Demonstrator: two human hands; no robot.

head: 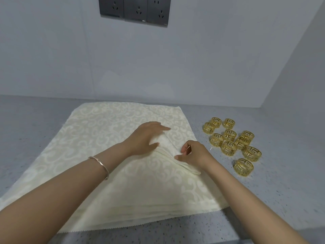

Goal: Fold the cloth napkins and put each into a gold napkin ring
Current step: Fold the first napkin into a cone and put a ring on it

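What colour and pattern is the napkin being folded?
The napkin is cream with a woven swirl pattern, clearest in the head view.

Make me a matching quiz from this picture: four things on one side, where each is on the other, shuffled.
1 left hand
2 right hand
3 rings
4 sockets

a on the wall
b pinching the napkin
c on the counter
d flat on the napkin

Pairs: 1-d, 2-b, 3-c, 4-a
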